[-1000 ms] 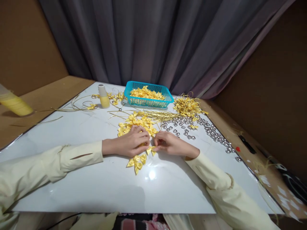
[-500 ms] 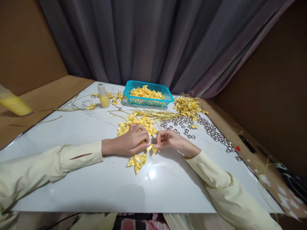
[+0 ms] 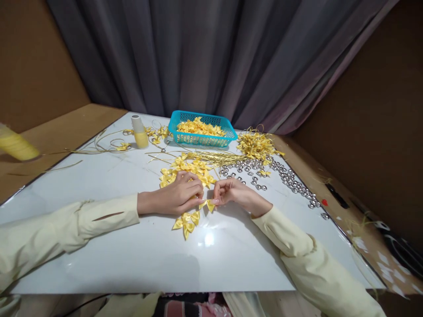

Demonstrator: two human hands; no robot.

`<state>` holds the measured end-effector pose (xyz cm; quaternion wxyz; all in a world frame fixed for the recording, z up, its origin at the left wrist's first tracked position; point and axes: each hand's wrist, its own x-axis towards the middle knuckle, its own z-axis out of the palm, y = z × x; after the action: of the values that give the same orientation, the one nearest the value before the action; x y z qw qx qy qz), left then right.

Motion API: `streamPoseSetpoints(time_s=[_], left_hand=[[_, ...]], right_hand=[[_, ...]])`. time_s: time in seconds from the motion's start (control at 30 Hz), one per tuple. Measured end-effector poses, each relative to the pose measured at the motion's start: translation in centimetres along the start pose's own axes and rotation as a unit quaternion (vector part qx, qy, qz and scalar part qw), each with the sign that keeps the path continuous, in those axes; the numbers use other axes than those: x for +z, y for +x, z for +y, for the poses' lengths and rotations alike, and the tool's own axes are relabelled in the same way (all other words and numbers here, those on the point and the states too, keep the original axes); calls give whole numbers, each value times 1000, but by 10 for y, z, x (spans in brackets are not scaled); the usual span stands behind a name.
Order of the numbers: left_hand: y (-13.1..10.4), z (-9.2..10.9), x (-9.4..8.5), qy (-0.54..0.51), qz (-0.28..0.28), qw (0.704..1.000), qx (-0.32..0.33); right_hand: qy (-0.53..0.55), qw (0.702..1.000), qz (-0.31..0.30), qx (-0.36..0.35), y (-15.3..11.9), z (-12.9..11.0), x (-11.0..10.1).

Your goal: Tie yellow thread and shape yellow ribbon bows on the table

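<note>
Between my two hands is a small yellow ribbon bow [image 3: 207, 205], pinched from both sides. My left hand [image 3: 185, 192] has its fingers curled, with thumb and finger on the bow's left side. The fingertips of my right hand [image 3: 228, 192] close on its right side. Just below lies a small group of yellow bows [image 3: 187, 223] on the white tabletop [image 3: 132, 259]. A larger pile of yellow bows [image 3: 185, 164] spreads behind my left hand, partly hidden by it.
Farther back stands a teal basket [image 3: 202, 141] of yellow bows. Gold cords [image 3: 221, 157], a yellow bunch [image 3: 256, 144] and silver pieces [image 3: 292, 181] lie to the right. Yellow spools [image 3: 141, 137] are at the left, scissors [image 3: 396, 246] at the right edge.
The whole view has shifted slightly, moving the table and its items a little left in the picture. Both hands stay on the bow, nearly in the same pose.
</note>
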<state>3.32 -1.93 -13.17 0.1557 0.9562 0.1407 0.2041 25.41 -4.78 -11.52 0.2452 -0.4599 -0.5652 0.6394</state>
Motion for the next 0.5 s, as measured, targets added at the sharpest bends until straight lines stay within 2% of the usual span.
streamPoseSetpoints(time_s=[0.2, 0.33, 0.5], left_hand=[[-3, -1, 1, 30, 10, 999, 0], [-6, -7, 5, 29, 38, 999, -9], [-5, -12, 7, 17, 53, 998, 11]], right_hand=[[-10, 1000, 19, -16, -3, -4, 2], [-8, 999, 34, -19, -2, -2, 2], [17, 999, 25, -30, -1, 2, 2]])
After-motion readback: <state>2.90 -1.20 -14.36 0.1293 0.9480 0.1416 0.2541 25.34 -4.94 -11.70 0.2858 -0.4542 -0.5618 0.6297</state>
